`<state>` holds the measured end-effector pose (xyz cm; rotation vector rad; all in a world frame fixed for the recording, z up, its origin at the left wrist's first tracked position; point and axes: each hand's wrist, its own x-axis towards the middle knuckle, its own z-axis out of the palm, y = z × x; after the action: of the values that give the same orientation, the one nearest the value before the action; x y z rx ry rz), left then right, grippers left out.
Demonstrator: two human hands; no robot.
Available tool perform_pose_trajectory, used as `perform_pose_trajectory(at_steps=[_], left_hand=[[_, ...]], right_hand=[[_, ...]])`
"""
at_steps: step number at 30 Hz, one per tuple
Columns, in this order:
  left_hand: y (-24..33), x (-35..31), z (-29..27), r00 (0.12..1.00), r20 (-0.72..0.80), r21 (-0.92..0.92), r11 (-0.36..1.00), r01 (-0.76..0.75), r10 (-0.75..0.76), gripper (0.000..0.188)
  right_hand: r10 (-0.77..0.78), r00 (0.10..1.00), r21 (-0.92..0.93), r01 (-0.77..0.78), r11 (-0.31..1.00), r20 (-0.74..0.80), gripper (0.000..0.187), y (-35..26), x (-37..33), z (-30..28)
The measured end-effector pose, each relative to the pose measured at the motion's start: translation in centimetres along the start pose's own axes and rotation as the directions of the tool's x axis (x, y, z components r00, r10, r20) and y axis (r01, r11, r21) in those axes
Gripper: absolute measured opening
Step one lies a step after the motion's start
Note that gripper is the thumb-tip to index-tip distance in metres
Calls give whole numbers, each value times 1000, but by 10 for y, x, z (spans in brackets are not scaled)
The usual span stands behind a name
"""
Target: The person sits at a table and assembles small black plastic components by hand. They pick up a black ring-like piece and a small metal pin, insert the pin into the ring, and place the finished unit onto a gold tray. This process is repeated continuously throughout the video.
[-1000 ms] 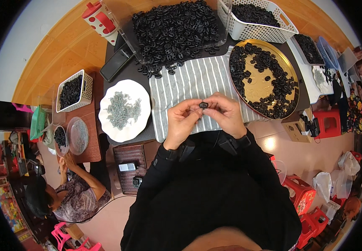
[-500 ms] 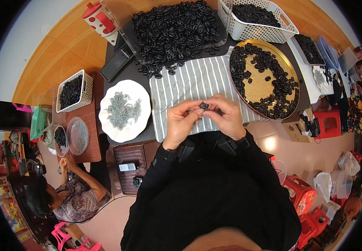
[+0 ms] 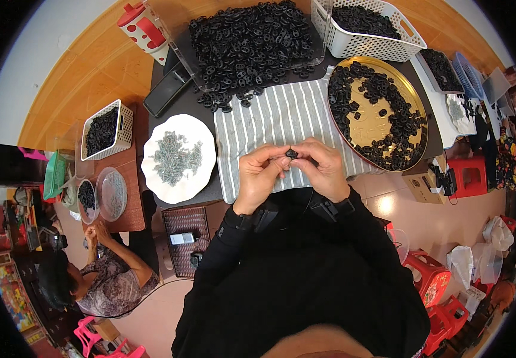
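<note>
Striped cloth (image 3: 270, 113) lies open toward 12 o'clock, edged by white plate (image 3: 201, 128) at 9, gold tray (image 3: 368, 122) at 2; left hand (image 3: 259, 176) and right hand (image 3: 326, 170), fingertips closed, pinch 1 black piece (image 3: 292, 154).

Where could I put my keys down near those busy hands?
The widest free patch is the striped cloth, between the white scalloped plate and round gold tray, beyond the left hand and right hand. The tray's middle shows a smaller bare patch, partly ringed by black pieces. The far side is crowded: a heap of black pieces spills toward the cloth.
</note>
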<state>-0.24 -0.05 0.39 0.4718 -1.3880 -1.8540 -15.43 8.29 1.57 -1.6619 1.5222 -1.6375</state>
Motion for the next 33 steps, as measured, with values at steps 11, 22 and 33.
perform_pose_trajectory(at_steps=[11, 22, 33], left_hand=[[-3, -1, 0, 1000, -2, 27, 1000, -11, 11, 22], [-1, -4, -1, 999, 7, 29, 999, -45, 45, 20], [-1, -4, -6, 998, 57, -42, 999, 11, -9, 17]], right_hand=[[-52, 999, -55, 52, 997, 1, 31, -3, 0, 1], [-152, 988, -166, 151, 975, 8, 31, -3, -2, 4], [-213, 977, -182, 214, 960, 20, 23, -2, -3, 6]])
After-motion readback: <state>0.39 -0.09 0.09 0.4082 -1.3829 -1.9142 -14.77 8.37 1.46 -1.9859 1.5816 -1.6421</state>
